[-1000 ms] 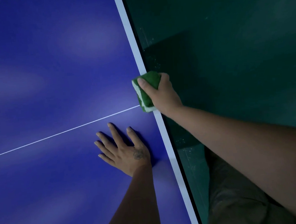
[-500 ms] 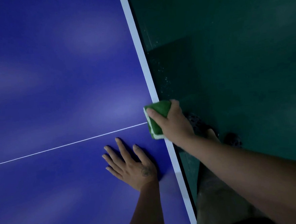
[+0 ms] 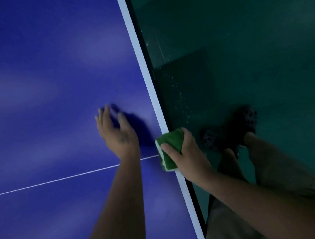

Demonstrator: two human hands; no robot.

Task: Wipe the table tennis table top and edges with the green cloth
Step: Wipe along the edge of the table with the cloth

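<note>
The blue table tennis table (image 3: 48,89) fills the left of the view, with a white border strip (image 3: 139,51) along its right edge and a thin white centre line (image 3: 54,180). My right hand (image 3: 188,157) grips a folded green cloth (image 3: 168,146) pressed on that edge, where the centre line meets the strip. My left hand (image 3: 117,132) is blurred and lifted just above the blue top, left of the cloth, fingers apart and holding nothing.
Dark green floor (image 3: 241,48) lies to the right of the table. My legs and dark patterned footwear (image 3: 230,127) stand on it close to the table edge.
My right hand slid the cloth along the edge strip toward me. My left hand came off the table top and moved forward, past the centre line.
</note>
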